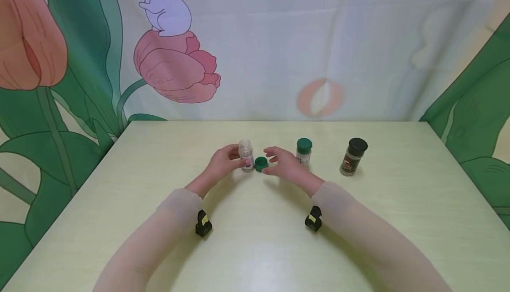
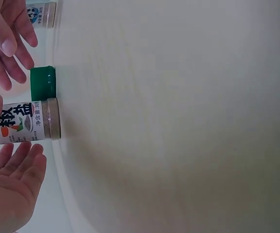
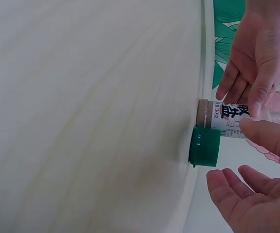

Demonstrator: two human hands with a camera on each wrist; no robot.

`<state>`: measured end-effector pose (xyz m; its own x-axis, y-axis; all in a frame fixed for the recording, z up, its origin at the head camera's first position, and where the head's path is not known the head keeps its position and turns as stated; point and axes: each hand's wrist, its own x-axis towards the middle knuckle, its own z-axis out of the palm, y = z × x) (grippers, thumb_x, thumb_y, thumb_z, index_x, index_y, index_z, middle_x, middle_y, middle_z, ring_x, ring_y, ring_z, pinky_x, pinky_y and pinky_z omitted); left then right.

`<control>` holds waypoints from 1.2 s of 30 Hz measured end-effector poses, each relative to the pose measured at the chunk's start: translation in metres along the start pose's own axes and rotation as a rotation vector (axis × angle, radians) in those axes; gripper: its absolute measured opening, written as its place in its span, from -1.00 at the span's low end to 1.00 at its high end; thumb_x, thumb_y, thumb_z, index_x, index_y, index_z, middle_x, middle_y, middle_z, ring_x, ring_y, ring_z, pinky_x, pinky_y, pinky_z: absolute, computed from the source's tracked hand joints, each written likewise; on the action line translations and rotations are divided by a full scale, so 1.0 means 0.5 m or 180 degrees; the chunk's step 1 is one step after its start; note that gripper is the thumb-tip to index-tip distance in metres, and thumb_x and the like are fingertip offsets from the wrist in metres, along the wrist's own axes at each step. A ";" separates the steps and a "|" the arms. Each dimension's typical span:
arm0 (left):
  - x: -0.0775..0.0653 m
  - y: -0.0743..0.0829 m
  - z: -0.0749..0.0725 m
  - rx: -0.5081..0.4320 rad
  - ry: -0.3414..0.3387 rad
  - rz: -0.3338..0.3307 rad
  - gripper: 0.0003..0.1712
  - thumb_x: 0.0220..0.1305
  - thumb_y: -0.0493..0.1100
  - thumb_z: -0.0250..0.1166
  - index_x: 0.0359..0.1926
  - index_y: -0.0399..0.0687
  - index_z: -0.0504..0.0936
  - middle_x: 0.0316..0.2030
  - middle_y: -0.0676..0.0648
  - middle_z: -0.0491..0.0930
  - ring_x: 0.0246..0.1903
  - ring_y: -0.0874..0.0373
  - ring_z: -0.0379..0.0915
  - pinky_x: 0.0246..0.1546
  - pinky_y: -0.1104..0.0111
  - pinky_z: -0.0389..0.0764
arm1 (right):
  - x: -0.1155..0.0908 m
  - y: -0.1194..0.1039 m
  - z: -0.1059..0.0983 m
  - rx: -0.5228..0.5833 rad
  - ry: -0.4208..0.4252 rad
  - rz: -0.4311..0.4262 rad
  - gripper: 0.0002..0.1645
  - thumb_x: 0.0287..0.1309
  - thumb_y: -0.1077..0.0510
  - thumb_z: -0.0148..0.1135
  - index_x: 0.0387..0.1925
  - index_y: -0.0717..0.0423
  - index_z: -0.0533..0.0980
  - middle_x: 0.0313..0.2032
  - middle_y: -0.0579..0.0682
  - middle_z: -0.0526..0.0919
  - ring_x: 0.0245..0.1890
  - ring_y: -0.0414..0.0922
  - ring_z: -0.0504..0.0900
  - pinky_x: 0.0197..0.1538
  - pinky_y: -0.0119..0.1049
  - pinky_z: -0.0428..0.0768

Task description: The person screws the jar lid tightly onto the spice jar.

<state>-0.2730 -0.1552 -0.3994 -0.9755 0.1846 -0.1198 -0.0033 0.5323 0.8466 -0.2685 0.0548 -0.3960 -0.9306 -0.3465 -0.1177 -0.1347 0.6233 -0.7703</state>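
An uncapped clear spice jar (image 1: 246, 159) with a white printed label stands upright on the table. My left hand (image 1: 223, 162) holds it loosely, thumb at the front of the label and fingers round the far side. Pale contents show at the jar's base (image 2: 53, 119) in the left wrist view. Right beside the jar sits a green cap (image 1: 261, 164), off the jar. My right hand (image 1: 287, 164) is just to the right of the cap, thumb and fingers spread apart with nothing between them; a gap separates its fingertips from the cap (image 3: 205, 147) in the right wrist view.
Behind the right hand stands a second spice jar (image 1: 304, 150) with its green lid on, partly hidden by that hand. Farther right is a taller jar (image 1: 353, 157) with a black lid and dark label. The pale table (image 1: 255, 247) ends at a printed curtain (image 1: 263, 61).
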 end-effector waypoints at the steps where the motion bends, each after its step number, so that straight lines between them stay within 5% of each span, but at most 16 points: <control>1: 0.001 -0.001 0.001 0.0010 -0.0001 -0.0001 -0.29 0.39 -0.14 0.36 0.44 -0.32 0.34 0.36 -0.33 0.49 0.39 -0.20 0.44 0.48 -0.01 0.38 | 0.003 0.000 0.002 -0.0014 -0.0012 0.0035 -0.25 0.27 0.20 0.38 0.44 0.21 0.33 0.39 0.20 0.49 0.36 0.13 0.52 0.38 -0.02 0.55; 8: 0.001 -0.003 0.005 0.0051 0.0052 0.0044 -0.37 0.40 -0.16 0.35 0.37 -0.34 0.42 0.27 -0.34 0.57 0.28 -0.20 0.53 0.39 0.02 0.50 | 0.015 -0.010 0.015 -0.0156 -0.0035 0.0268 -0.25 0.27 0.18 0.40 0.43 0.18 0.36 0.38 0.18 0.50 0.36 0.11 0.52 0.38 -0.03 0.56; 36: 0.006 0.012 -0.001 0.0400 -0.0124 -0.0004 -0.44 0.44 -0.18 0.30 0.36 -0.34 0.47 0.30 -0.32 0.55 0.35 -0.19 0.48 0.45 0.02 0.44 | 0.055 -0.016 0.025 -0.0594 -0.0164 0.0400 -0.39 0.26 0.20 0.39 0.30 0.30 0.47 0.25 0.22 0.61 0.27 0.10 0.57 0.42 -0.06 0.51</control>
<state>-0.2762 -0.1521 -0.3944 -0.9662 0.2144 -0.1429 0.0255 0.6315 0.7750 -0.2890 0.0316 -0.4008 -0.9260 -0.2904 -0.2410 -0.0839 0.7810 -0.6188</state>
